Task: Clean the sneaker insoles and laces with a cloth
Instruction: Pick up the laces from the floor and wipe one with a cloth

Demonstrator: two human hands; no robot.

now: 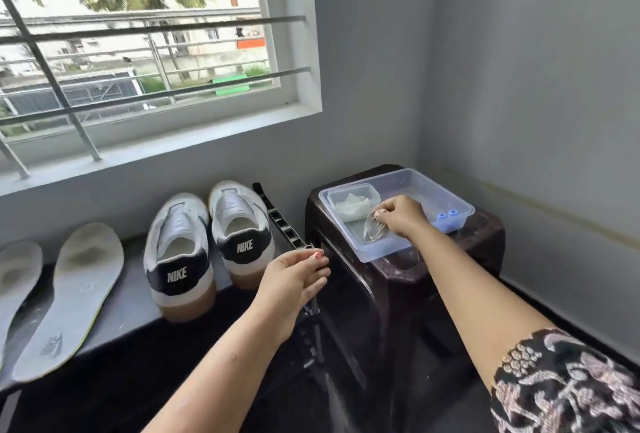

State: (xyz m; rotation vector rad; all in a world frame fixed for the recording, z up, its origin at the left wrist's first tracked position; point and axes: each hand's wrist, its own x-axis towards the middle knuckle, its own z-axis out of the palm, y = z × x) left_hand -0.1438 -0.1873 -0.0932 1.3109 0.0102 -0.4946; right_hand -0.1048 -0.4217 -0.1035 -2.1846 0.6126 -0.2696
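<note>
Your right hand pinches a clear, glossy thing over the tray on the stool; what it is cannot be told. The cloth lies in a small tub inside that tray, just beside your fingers. Your left hand, fingers loosely bent, is at the end of a black slotted bar; whether it grips is unclear. Two insoles lie on the ledge, well apart from both hands, beyond the sneakers.

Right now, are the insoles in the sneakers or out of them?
Out: one insole and a second insole lie flat on the ledge, left of the sneakers.
</note>
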